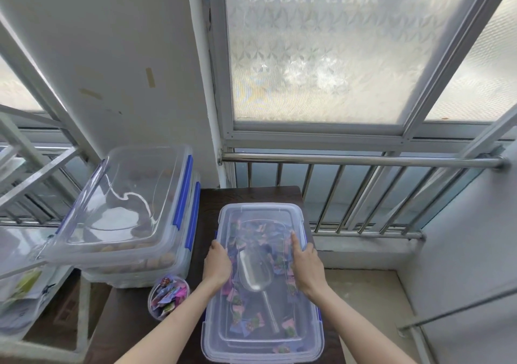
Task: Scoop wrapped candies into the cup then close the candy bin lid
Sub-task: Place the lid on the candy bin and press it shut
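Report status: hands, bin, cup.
Left hand and right hand pressing lid onto candy bin. Scoop inside. Cup filled. Nothing blocking.

The dark wooden table (251, 194) carries the clear plastic candy bin (263, 344) at its centre, with the translucent lid (260, 212) lying on top. Inside the bin, a metal scoop (253, 272) lies on the wrapped candies (237, 305). The left hand (216, 265) rests on the lid at 9 o'clock, the right hand (306, 265) at 3 o'clock. The clear round plastic cup (167, 296), with candies in it, stands at 9 o'clock just beside the bin. At 10 o'clock are stacked clear storage boxes with blue clips (134, 263). A steel railing (363, 161) runs behind at 12 o'clock.
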The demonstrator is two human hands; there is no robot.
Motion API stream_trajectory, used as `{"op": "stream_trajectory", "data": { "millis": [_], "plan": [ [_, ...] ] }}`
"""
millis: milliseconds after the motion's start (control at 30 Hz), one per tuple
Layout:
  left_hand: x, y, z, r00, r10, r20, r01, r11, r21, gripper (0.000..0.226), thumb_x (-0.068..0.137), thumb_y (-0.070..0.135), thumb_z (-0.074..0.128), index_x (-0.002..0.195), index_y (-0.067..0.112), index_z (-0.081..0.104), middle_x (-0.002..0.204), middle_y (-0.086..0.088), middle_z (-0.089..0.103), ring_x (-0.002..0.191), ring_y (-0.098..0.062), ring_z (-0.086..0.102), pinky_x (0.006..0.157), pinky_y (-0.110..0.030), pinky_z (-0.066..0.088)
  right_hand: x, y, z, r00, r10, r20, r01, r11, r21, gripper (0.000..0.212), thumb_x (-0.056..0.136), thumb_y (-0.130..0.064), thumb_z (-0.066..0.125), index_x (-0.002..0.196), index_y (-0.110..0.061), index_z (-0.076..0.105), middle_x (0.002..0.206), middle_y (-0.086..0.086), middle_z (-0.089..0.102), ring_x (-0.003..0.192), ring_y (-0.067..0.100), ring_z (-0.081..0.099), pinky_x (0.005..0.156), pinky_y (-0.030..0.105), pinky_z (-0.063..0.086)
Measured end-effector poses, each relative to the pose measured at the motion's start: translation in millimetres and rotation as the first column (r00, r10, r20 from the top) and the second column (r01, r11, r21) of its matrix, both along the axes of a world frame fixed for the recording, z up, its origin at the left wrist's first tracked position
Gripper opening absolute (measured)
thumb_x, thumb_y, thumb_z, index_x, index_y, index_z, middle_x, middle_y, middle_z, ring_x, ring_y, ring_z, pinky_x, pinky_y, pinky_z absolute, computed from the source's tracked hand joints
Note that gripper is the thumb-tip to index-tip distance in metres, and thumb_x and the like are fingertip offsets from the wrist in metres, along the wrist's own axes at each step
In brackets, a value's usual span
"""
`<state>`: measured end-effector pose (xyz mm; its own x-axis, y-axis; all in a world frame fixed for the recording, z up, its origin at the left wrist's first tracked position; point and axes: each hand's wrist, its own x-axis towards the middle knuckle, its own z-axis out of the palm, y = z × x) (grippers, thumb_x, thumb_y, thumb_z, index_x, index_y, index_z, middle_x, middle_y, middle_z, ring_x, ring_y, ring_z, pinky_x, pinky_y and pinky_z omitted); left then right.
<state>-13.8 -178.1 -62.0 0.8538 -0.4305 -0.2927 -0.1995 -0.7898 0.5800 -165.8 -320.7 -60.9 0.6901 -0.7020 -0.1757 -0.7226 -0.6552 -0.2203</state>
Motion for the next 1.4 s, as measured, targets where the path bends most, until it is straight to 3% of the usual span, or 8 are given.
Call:
{"op": "stream_trajectory", "data": {
  "millis": [200,467,700,1400],
  "plan": [
    [0,-5,15,0.995,0.058,-0.081,-0.060,0.998,-0.027,0.033,0.092,0.003,0.045,0.124,-0.005,0.039,0.121,-0.024,0.057,0.112,-0.038,0.056,0.090,-0.043,0.046,2,-2,0,1.000,0.004,-0.013,-0.004,1.000,-0.021,0.074,0.091,0.004,0.036,0.151,-0.020,-0.001,0.120,0.019,0.046,0.102,0.032,0.052,0.080,0.032,0.046],
    [8,1,14,1.000,0.007,-0.007,-0.007,1.000,-0.029,0.023,0.095,0.010,0.043,0.115,0.001,0.048,0.114,-0.018,0.060,0.104,-0.033,0.059,0.088,-0.042,0.048,6,-5,2,0.999,-0.022,0.027,0.023,0.999,-0.034,0.073,0.090,0.004,0.037,0.151,-0.022,0.004,0.113,0.018,0.049,0.098,0.033,0.052,0.069,0.029,0.034],
    [11,-4,15,0.999,-0.034,0.027,0.033,0.999,0.031,0.022,0.092,0.004,0.043,0.111,-0.004,0.049,0.114,-0.022,0.058,0.103,-0.036,0.058,0.085,-0.040,0.046,9,-6,3,1.000,-0.024,0.020,0.025,0.999,-0.024,0.074,0.090,0.006,0.034,0.151,-0.023,0.003,0.116,0.018,0.048,0.101,0.033,0.051,0.079,0.032,0.045],
    [4,10,0,0.993,-0.110,0.048,0.106,0.991,0.076,0.025,0.096,0.012,0.042,0.116,-0.001,0.046,0.118,-0.020,0.055,0.103,-0.035,0.059,0.082,-0.039,0.047,1,3,-10,1.000,0.020,-0.022,-0.022,0.997,-0.070,0.071,0.093,0.001,0.033,0.150,-0.019,-0.004,0.115,0.018,0.049,0.098,0.030,0.053,0.076,0.030,0.045]
  ]
}}
